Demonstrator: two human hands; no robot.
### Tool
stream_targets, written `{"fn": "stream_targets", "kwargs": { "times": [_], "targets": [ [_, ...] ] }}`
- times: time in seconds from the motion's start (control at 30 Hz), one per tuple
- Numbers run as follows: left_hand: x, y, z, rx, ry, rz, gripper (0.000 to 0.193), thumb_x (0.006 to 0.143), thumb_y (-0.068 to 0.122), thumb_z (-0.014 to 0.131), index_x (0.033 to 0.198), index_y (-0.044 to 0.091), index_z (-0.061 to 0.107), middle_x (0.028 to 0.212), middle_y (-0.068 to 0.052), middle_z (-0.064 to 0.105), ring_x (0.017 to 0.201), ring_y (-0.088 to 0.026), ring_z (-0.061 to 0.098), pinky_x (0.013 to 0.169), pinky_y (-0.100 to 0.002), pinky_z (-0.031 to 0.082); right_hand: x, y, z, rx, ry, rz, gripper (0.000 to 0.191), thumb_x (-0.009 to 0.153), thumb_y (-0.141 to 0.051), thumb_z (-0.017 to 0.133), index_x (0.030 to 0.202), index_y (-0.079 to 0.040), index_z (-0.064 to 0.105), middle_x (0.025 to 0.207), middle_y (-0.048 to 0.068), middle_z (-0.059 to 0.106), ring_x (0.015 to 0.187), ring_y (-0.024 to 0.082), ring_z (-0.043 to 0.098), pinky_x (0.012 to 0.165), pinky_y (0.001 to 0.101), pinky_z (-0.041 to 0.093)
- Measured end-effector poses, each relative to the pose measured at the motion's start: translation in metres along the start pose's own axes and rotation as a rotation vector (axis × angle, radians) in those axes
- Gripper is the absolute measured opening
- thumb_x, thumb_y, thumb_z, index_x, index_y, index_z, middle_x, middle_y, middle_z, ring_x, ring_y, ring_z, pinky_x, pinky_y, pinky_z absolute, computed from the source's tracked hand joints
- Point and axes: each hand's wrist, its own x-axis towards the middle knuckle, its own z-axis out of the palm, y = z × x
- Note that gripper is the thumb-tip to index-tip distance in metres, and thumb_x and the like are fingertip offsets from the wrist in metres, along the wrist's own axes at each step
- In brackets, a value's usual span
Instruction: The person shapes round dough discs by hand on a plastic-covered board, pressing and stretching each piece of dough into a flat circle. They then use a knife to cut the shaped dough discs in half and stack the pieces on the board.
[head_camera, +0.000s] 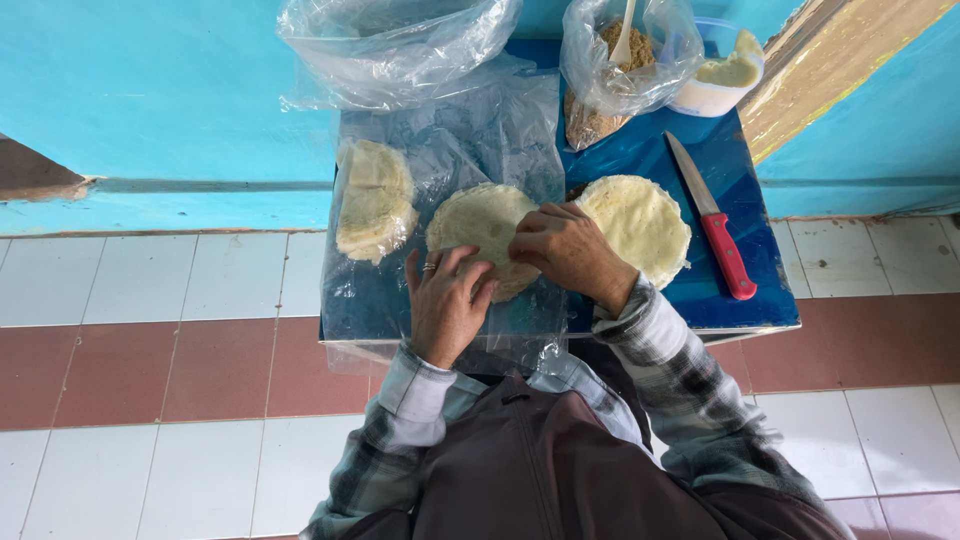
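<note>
A pale round flat dough disc (478, 222) lies on a clear plastic sheet (500, 130) in the middle of a small blue table (760, 290). My left hand (446, 300), with a ring on one finger, rests its fingertips on the disc's near edge. My right hand (566, 248) presses bent fingers on the disc's right edge. A second flat disc (640, 225) sits just right of my right hand. Folded dough pieces (374, 198) are stacked at the left on the plastic.
A red-handled knife (712, 220) lies at the table's right. At the back stand a plastic bag of brown crumbly filling with a spoon (620, 50), a white bowl of pale paste (725, 75) and a clear bag over a bowl (395, 40). Tiled floor surrounds the table.
</note>
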Motion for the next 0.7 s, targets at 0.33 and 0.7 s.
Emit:
{"fn": "stream_targets", "kwargs": {
  "times": [0.33,0.7],
  "targets": [
    [0.009,-0.009,-0.004,0.008,-0.028,0.006,0.007,0.089,0.014,0.077,0.093,0.018,0.072,0.104,0.005,0.066,0.11,-0.023,0.063,0.117,-0.06,0.029,-0.002,-0.011,0.0,0.129,-0.039,-0.043,0.018,0.075,-0.021,0.08,0.091,-0.017,0.074,0.099,0.003,0.068,0.101,0.027,0.064,0.087,0.0427,0.05],
    [0.017,-0.018,-0.012,-0.107,-0.089,0.03,0.007,0.085,0.02,0.078,0.091,0.019,0.075,0.103,0.005,0.07,0.107,-0.024,0.063,0.11,-0.058,0.027,0.001,-0.007,0.0,0.232,-0.045,0.076,0.011,0.087,-0.019,0.076,0.094,-0.012,0.073,0.093,0.004,0.069,0.091,0.027,0.068,0.077,0.041,0.054]
  ]
}}
